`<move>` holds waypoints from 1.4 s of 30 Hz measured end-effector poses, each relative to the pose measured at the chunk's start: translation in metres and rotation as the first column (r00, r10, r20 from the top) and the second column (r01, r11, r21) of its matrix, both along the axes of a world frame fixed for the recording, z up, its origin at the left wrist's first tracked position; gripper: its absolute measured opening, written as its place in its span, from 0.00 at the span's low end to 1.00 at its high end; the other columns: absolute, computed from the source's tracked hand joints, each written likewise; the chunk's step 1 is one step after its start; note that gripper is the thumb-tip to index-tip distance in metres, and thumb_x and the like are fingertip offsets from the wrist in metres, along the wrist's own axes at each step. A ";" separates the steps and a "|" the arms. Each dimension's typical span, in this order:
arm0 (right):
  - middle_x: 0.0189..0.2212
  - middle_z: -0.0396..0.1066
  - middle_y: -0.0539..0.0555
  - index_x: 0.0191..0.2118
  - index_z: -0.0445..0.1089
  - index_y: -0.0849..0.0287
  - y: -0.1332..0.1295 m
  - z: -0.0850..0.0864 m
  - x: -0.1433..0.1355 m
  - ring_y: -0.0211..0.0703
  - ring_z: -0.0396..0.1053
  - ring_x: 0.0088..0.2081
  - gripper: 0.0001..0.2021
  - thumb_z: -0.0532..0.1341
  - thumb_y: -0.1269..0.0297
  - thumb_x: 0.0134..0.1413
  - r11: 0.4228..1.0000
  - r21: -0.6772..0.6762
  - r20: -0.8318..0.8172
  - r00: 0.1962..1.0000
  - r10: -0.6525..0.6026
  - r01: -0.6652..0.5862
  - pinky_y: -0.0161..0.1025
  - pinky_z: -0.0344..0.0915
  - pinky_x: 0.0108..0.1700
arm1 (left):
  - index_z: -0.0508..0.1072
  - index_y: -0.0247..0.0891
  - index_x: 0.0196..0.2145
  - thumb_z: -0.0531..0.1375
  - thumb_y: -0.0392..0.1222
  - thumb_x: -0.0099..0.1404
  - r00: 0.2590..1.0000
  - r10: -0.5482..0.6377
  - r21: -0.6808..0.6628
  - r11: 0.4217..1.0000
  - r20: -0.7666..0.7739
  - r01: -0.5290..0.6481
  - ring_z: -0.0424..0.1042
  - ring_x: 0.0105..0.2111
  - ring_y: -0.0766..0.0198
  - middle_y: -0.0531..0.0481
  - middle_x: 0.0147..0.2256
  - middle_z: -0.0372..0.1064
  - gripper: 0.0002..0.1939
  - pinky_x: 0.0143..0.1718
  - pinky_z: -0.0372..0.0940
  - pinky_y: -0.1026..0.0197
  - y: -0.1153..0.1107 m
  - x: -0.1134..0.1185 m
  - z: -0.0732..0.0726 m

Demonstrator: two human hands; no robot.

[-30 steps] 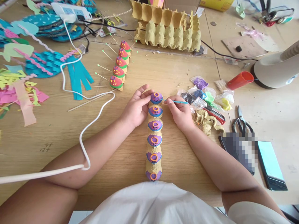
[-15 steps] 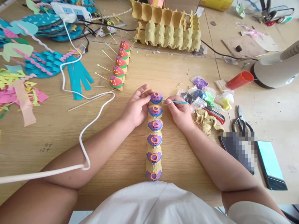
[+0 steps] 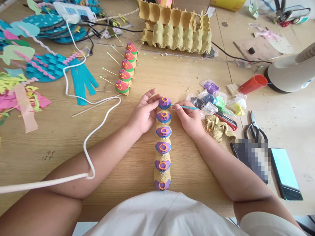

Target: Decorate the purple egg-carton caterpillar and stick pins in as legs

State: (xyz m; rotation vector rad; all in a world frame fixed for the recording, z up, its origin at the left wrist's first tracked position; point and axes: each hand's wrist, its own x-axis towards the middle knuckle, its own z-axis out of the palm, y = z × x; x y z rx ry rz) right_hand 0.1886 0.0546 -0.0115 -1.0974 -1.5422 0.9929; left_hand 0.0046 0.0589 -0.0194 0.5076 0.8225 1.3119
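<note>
A strip of egg carton (image 3: pixel 162 157) runs away from me down the middle of the table, its several cups decorated with purple clay, blue edging and orange rings. My left hand (image 3: pixel 145 113) grips the far cup from the left between thumb and fingers. On the other side, my right hand (image 3: pixel 189 117) pinches a thin blue clay tool (image 3: pixel 187 107). The tool's tip meets the small face on that far cup. Further off stands a similar strip (image 3: pixel 124 75) with red and green cups and pin-like sticks with green heads.
Bagged clay (image 3: pixel 211 87), a box cutter (image 3: pixel 226 120), torn carton scraps (image 3: pixel 215 127), scissors (image 3: pixel 254 127) and a phone (image 3: pixel 285 172) lie to the right. Egg cartons (image 3: pixel 182 37) stand at the back. A white cable (image 3: pixel 105 118) crosses over my left forearm; paper crafts (image 3: pixel 46 67) spread at left.
The tip of the clay tool has shifted slightly left on the far cup's face. Both hands stay nearly where they were.
</note>
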 end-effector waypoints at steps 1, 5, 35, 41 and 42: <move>0.32 0.72 0.51 0.34 0.74 0.56 0.000 0.000 0.000 0.42 0.69 0.36 0.19 0.63 0.44 0.62 1.000 -0.001 -0.005 1.000 0.000 0.000 0.40 0.66 0.42 | 0.73 0.47 0.49 0.65 0.28 0.63 1.000 0.001 -0.002 1.000 0.000 -0.001 0.79 0.46 0.66 0.57 0.42 0.79 0.20 0.54 0.71 0.61 0.000 0.000 0.000; 0.32 0.73 0.51 0.34 0.74 0.56 0.001 -0.001 0.000 0.42 0.70 0.37 0.18 0.63 0.44 0.62 1.000 -0.008 -0.013 1.000 -0.004 0.004 0.40 0.67 0.42 | 0.73 0.46 0.48 0.65 0.26 0.62 1.000 0.008 -0.001 1.000 0.021 -0.008 0.80 0.45 0.66 0.57 0.41 0.79 0.20 0.52 0.72 0.62 0.000 0.000 -0.001; 0.27 0.67 0.50 0.33 0.73 0.56 -0.005 0.003 -0.002 0.41 0.64 0.32 0.18 0.59 0.49 0.69 0.965 0.262 0.196 0.980 -0.035 -0.018 0.42 0.62 0.38 | 0.74 0.42 0.43 0.68 0.29 0.59 0.997 0.046 0.124 0.991 -0.057 -0.038 0.78 0.42 0.68 0.55 0.41 0.78 0.16 0.52 0.71 0.61 -0.002 0.009 -0.003; 0.28 0.69 0.51 0.33 0.73 0.55 -0.004 0.003 -0.002 0.42 0.65 0.32 0.19 0.59 0.47 0.68 0.971 0.238 0.210 0.977 -0.042 -0.009 0.43 0.63 0.39 | 0.75 0.41 0.42 0.68 0.29 0.58 0.997 0.059 0.107 0.993 -0.043 -0.054 0.78 0.42 0.67 0.54 0.40 0.78 0.15 0.54 0.71 0.60 -0.003 0.011 0.000; 0.28 0.70 0.52 0.33 0.73 0.55 -0.004 0.003 -0.002 0.43 0.65 0.32 0.19 0.58 0.47 0.69 0.972 0.234 0.210 0.977 -0.041 -0.010 0.43 0.63 0.39 | 0.75 0.41 0.42 0.68 0.29 0.58 0.997 0.061 0.105 0.993 -0.046 -0.056 0.78 0.42 0.67 0.54 0.40 0.78 0.15 0.55 0.70 0.59 -0.003 0.011 -0.001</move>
